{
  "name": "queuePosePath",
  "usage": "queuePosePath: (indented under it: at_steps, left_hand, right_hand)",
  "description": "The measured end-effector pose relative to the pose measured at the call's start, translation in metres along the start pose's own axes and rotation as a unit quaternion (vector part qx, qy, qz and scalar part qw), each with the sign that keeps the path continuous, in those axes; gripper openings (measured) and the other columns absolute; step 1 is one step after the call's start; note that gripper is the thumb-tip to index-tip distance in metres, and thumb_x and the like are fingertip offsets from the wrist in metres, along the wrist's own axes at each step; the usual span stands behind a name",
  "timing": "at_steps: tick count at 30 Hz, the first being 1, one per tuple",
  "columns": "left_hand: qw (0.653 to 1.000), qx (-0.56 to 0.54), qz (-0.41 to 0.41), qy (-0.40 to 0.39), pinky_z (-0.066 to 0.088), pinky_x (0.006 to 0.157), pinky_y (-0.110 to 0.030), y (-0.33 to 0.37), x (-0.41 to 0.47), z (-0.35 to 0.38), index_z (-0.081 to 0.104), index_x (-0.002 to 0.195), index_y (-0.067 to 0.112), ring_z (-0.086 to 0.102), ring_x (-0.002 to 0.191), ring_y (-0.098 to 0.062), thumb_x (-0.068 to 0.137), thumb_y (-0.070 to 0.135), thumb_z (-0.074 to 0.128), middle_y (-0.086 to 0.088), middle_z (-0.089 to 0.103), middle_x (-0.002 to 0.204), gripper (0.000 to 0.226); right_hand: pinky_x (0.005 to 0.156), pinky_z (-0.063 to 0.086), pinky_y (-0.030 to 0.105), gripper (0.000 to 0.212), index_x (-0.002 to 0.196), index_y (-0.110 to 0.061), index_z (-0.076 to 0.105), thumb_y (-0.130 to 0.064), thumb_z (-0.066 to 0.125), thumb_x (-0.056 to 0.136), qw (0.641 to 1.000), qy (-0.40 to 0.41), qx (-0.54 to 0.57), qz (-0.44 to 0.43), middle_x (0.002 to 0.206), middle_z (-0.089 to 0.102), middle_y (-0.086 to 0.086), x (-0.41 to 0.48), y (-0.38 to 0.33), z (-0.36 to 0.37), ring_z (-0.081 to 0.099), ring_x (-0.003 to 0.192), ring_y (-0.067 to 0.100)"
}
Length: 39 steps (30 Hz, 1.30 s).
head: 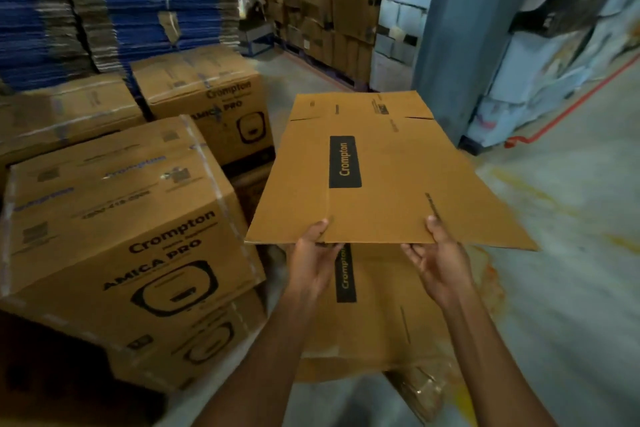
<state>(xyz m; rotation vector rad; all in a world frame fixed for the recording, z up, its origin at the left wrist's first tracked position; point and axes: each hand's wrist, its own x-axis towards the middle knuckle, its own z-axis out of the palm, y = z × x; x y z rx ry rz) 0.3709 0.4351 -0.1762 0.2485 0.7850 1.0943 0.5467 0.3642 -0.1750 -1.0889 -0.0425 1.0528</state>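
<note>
Left grip (313, 255): a bare hand, fingers and wrist uncovered.
Right grip (438, 262): a bare hand, fingers and wrist uncovered alike.
Left forearm (263, 357): bare along all its visible length.
Right forearm (485, 350): bare likewise, as far as it shows.

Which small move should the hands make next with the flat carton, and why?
Probably pull the near edge's layers apart to start opening it into a box. The flat carton is in the air, folded flat; the left hand and right hand both pinch its near edge, thumbs on top. On the left stand sealed boxes.
</note>
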Motion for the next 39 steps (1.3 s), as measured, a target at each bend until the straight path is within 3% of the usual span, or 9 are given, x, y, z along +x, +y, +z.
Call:
queuePosePath:
  at_steps: [4, 15, 19, 23, 26, 31, 34, 37, 39]
  left_hand:
    - [0.997, 0.038, -0.051, 0.030, 0.056, 0.085, -0.037, -0.053, 0.014, -0.019, 0.050, 0.139, 0.014, 0.065, 0.106, -0.027, 0.099, 0.001, 0.055, -0.013, 0.065, 0.126, 0.043]
    - [0.972, 0.029, -0.177, 0.155, 0.052, 0.089, -0.044, -0.162, 0.058, -0.120, 0.056, 0.134, 0.015, 0.059, 0.118, -0.031, 0.097, 0.006, 0.061, -0.013, 0.064, 0.133, 0.039]
    - [0.950, 0.064, -0.198, 0.233, 0.051, 0.096, -0.044, -0.189, 0.066, -0.144, 0.057, 0.121, 0.010, 0.055, 0.113, -0.030, 0.093, 0.010, 0.071, -0.012, 0.061, 0.123, 0.031]
    - [0.931, 0.082, -0.192, 0.299, 0.053, 0.091, -0.038, -0.207, 0.072, -0.168, 0.050, 0.132, 0.000, 0.058, 0.101, -0.027, 0.091, 0.012, 0.074, -0.012, 0.061, 0.114, 0.049]
    - [0.930, 0.067, -0.199, 0.302, 0.050, 0.093, -0.039, -0.211, 0.074, -0.174, 0.046, 0.138, -0.001, 0.055, 0.117, -0.033, 0.095, 0.007, 0.068, -0.013, 0.061, 0.113, 0.048]
    - [0.927, 0.044, -0.219, 0.302, 0.050, 0.097, -0.045, -0.209, 0.079, -0.184, 0.046, 0.140, 0.000, 0.051, 0.132, -0.039, 0.100, 0.009, 0.061, -0.020, 0.055, 0.130, 0.044]
    - [0.922, 0.093, -0.253, 0.279, 0.053, 0.097, -0.044, -0.201, 0.073, -0.188, 0.048, 0.131, 0.003, 0.059, 0.110, -0.035, 0.103, 0.017, 0.059, -0.019, 0.055, 0.118, 0.033]
    - [0.894, 0.214, -0.297, 0.256, 0.056, 0.089, -0.042, -0.187, 0.064, -0.197, 0.054, 0.121, 0.006, 0.062, 0.087, -0.028, 0.103, 0.033, 0.059, -0.017, 0.063, 0.113, 0.033]
    - [0.868, 0.324, -0.280, 0.250, 0.054, 0.072, -0.036, -0.176, 0.051, -0.208, 0.062, 0.112, 0.007, 0.063, 0.077, -0.022, 0.102, 0.035, 0.057, -0.012, 0.068, 0.099, 0.031]
  right_hand:
    - [0.061, 0.061, 0.029, 0.027, 0.125, -0.010, 0.062, -0.019, 0.062, 0.100, 0.999, 0.029, -0.005, 0.044, 0.098, 0.079, 0.005, 0.027, 0.017, -0.054, 0.077, 0.083, 0.018]
    - [0.070, 0.063, 0.032, 0.043, 0.139, -0.011, 0.056, -0.022, 0.065, 0.098, 0.982, 0.075, -0.025, 0.169, 0.121, 0.073, 0.011, 0.091, 0.103, -0.167, 0.075, 0.100, 0.024]
    - [0.085, 0.062, 0.040, 0.026, 0.109, -0.006, 0.065, -0.023, 0.074, 0.091, 0.966, 0.143, -0.064, 0.208, 0.130, 0.064, 0.026, 0.102, 0.132, -0.190, 0.065, 0.116, 0.038]
    - [0.059, 0.061, 0.029, 0.039, 0.097, -0.004, 0.070, -0.033, 0.082, 0.074, 0.950, 0.167, -0.108, 0.239, 0.069, 0.059, 0.015, 0.108, 0.156, -0.204, 0.052, 0.058, 0.020]
    - [0.068, 0.059, 0.031, 0.026, 0.085, -0.009, 0.064, -0.031, 0.078, 0.086, 0.942, 0.193, -0.103, 0.254, 0.047, 0.051, 0.003, 0.112, 0.172, -0.215, 0.047, 0.039, 0.011]
    - [0.076, 0.060, 0.032, 0.018, 0.090, -0.012, 0.062, -0.027, 0.072, 0.094, 0.943, 0.206, -0.092, 0.246, 0.066, 0.060, 0.005, 0.109, 0.181, -0.206, 0.052, 0.055, 0.013]
    - [0.091, 0.056, 0.041, 0.019, 0.104, -0.011, 0.060, -0.026, 0.068, 0.097, 0.948, 0.226, -0.059, 0.217, 0.090, 0.066, 0.010, 0.106, 0.183, -0.201, 0.064, 0.079, 0.023]
    - [0.071, 0.058, 0.038, 0.032, 0.094, -0.013, 0.054, -0.044, 0.055, 0.102, 0.943, 0.177, -0.077, 0.272, 0.058, 0.064, 0.005, 0.096, 0.191, -0.202, 0.064, 0.052, 0.020]
    - [0.067, 0.054, 0.035, 0.033, 0.095, -0.013, 0.057, -0.045, 0.052, 0.102, 0.931, 0.158, -0.139, 0.299, 0.075, 0.068, 0.012, 0.073, 0.203, -0.199, 0.066, 0.065, 0.025]
